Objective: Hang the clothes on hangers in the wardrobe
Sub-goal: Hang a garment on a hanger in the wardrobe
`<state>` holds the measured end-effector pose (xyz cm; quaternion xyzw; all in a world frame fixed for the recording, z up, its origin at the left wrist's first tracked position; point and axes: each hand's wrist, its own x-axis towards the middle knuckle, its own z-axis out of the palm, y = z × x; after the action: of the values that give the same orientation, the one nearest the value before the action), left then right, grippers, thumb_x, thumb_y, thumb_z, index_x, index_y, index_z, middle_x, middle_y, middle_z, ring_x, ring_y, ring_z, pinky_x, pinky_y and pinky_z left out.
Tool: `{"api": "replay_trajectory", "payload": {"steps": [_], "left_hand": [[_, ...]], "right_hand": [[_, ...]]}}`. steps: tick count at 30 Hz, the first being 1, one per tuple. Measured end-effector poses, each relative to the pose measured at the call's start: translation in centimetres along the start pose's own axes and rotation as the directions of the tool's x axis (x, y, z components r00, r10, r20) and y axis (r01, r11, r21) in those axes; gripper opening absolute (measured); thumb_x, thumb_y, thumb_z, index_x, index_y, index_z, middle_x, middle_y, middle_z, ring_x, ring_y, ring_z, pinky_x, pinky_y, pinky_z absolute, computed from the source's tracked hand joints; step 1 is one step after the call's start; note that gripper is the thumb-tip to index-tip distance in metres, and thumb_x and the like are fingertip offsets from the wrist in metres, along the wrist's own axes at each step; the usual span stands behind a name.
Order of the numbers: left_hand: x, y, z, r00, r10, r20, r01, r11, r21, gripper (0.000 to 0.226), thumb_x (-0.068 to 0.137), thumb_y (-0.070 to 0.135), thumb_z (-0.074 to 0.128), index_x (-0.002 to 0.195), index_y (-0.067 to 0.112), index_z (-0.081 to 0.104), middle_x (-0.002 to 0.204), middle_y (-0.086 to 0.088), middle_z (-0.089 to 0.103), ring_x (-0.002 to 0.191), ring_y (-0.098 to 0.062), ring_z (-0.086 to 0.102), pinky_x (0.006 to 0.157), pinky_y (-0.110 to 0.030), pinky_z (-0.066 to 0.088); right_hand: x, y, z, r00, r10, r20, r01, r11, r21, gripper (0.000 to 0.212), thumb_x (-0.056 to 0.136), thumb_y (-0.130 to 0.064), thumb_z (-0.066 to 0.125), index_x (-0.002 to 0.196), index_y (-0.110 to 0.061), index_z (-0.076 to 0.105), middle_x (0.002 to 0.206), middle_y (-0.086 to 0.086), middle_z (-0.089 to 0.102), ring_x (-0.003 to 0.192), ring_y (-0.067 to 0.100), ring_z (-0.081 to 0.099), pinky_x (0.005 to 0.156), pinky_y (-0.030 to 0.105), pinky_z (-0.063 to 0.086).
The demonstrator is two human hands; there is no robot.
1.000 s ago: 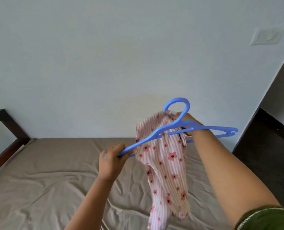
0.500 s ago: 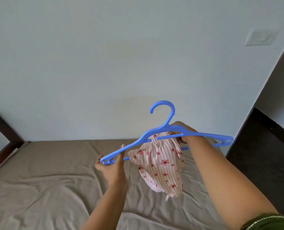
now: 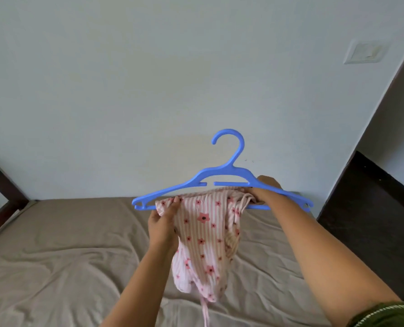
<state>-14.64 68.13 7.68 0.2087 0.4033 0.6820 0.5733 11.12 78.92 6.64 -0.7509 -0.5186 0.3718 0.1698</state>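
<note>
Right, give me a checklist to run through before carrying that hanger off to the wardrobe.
1. Right hand holding the blue hanger and the garment's top edge: ok.
2. Left hand gripping the striped floral garment at its left edge: ok.
3. Garment spread evenly over both hanger arms: not ok, it hangs bunched below.
4. Hook free and upright: ok.
5. Loose tie clear of the bed: cannot tell.
6. Wardrobe rail within reach: cannot tell, not in view.

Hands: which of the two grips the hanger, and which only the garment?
The right hand grips the blue hanger at its bar along with cloth. The left hand pinches only the striped floral garment.
</note>
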Motion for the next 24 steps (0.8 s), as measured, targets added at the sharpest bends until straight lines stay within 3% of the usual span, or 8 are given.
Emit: {"api": "replay_trajectory", "payload": {"steps": [3,6,9,12,15,18,21,24], "left_hand": [[0.2,0.6,-0.1,1.000,0.015,-0.020,-0.013,0.994,0.107,0.012,0.081,-0.007,0.067,0.085,0.005,0.068,0.079,-0.004,0.072,0.076,-0.016,0.069,0.082,-0.036,0.052],[0.7,1.0,-0.3,1.000,-0.007,0.005,0.006,0.990,0.138,0.017,0.079,-0.006,0.068,0.095,0.002,0.066,0.084,-0.009,0.070,0.082,-0.024,0.067,0.083,-0.040,0.052],[0.9,0.6,-0.6,0.999,0.009,-0.035,-0.006,0.995,0.098,0.016,0.083,-0.007,0.065,0.090,0.007,0.065,0.081,-0.006,0.070,0.085,-0.025,0.065,0.087,-0.041,0.050],[0.7,-0.1,-0.8,0.991,0.035,-0.130,-0.026,0.997,0.077,0.017,0.087,-0.005,0.063,0.086,0.012,0.063,0.074,0.000,0.070,0.080,-0.020,0.065,0.083,-0.037,0.052],[1.5,-0.3,-1.5,0.980,0.018,-0.197,-0.018,1.000,-0.001,0.014,0.087,-0.001,0.064,0.093,0.011,0.062,0.082,-0.004,0.068,0.085,-0.021,0.066,0.095,-0.043,0.050],[1.8,0.2,-1.6,0.976,-0.010,-0.219,-0.011,0.996,-0.094,0.019,0.086,0.000,0.066,0.100,0.010,0.060,0.089,-0.007,0.066,0.097,-0.027,0.064,0.100,-0.045,0.047],[1.8,0.4,-1.3,0.977,-0.031,-0.210,0.000,0.989,-0.145,0.012,0.086,0.000,0.065,0.094,0.008,0.061,0.083,-0.006,0.066,0.087,-0.022,0.066,0.096,-0.040,0.049],[1.4,0.2,-0.9,0.977,-0.039,-0.210,0.011,0.991,-0.133,0.012,0.085,0.000,0.067,0.090,0.009,0.062,0.082,-0.007,0.066,0.084,-0.023,0.066,0.093,-0.042,0.051]], "right_hand": [[-3.3,-0.4,-0.1,1.000,0.010,0.020,-0.017,0.941,0.339,0.027,0.078,-0.037,0.075,0.077,-0.013,0.063,0.084,0.012,0.067,0.069,0.021,0.062,0.062,0.026,0.048],[-4.2,0.3,0.6,0.996,0.030,0.086,-0.083,0.678,0.730,0.035,0.082,-0.037,0.071,0.101,-0.009,0.063,0.100,0.014,0.070,0.078,0.025,0.067,0.068,0.036,0.055],[-5.0,1.0,1.6,0.995,-0.011,-0.096,0.050,0.907,0.417,0.033,0.092,-0.054,0.047,0.112,-0.028,0.049,0.092,0.000,0.069,0.085,0.025,0.068,0.071,0.042,0.059],[-7.3,0.6,2.5,0.984,-0.167,0.069,0.178,0.958,-0.223,0.041,0.096,-0.062,0.022,0.106,-0.036,0.051,0.100,0.002,0.064,0.105,0.026,0.063,0.087,0.036,0.049],[-9.5,0.8,3.3,0.921,-0.389,-0.007,0.378,0.900,-0.219,0.070,0.093,-0.066,0.016,0.098,-0.016,0.064,0.097,0.007,0.066,0.102,0.026,0.062,0.084,0.032,0.043],[-10.3,3.2,6.0,0.643,-0.479,-0.597,0.585,0.811,-0.020,0.049,0.091,-0.056,0.038,0.074,-0.013,0.054,0.068,-0.001,0.055,0.069,0.023,0.056,0.063,0.025,0.035],[-10.2,4.2,9.4,0.913,-0.073,-0.402,0.295,0.800,0.523,0.045,0.083,-0.057,0.060,0.083,-0.012,0.061,0.076,-0.001,0.065,0.075,0.020,0.061,0.065,0.025,0.041],[-9.5,3.6,11.0,0.982,-0.183,-0.039,0.151,0.653,0.742,0.030,0.088,-0.038,0.066,0.101,-0.011,0.069,0.099,0.000,0.073,0.095,0.018,0.067,0.086,0.034,0.049]]}}
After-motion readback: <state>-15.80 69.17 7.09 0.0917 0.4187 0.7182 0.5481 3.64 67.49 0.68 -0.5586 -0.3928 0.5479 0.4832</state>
